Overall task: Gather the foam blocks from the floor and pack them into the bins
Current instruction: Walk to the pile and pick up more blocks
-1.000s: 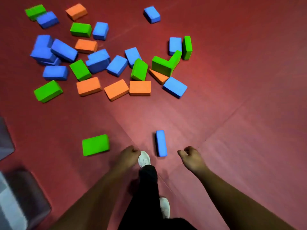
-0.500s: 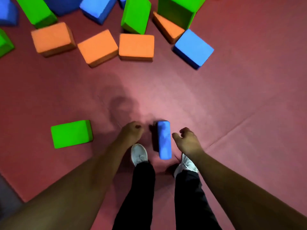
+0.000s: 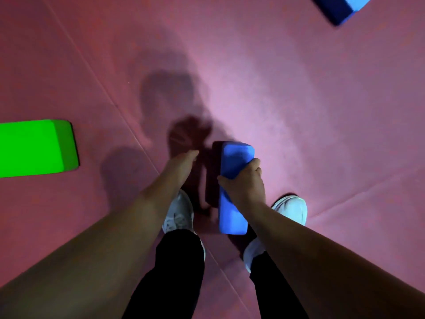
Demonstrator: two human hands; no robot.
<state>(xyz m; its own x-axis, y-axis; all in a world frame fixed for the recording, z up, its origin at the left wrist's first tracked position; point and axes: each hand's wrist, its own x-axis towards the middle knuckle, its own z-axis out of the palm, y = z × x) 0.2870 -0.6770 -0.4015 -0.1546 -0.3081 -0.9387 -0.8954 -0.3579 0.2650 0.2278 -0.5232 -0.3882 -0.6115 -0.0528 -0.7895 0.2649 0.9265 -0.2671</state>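
Your right hand (image 3: 243,184) grips the blue foam block (image 3: 234,157) in the lower middle of the frame. The thumb curls over its left edge and the fingers wrap round its right side, about halfway along its length. The block stands on a narrow side with its long axis running up and down the frame. Whether it rests on the red floor (image 3: 299,100) or is just off it cannot be told.

Your left hand (image 3: 181,163) is just left of the block and apart from it, fingers fairly straight and together, holding nothing.

A green foam block (image 3: 34,148) lies flat on the floor at the left edge, well apart from both hands. A second blue block (image 3: 338,8) shows partly in the upper right corner.

Your white shoes (image 3: 179,212) stand on either side of the gripped block's near end.
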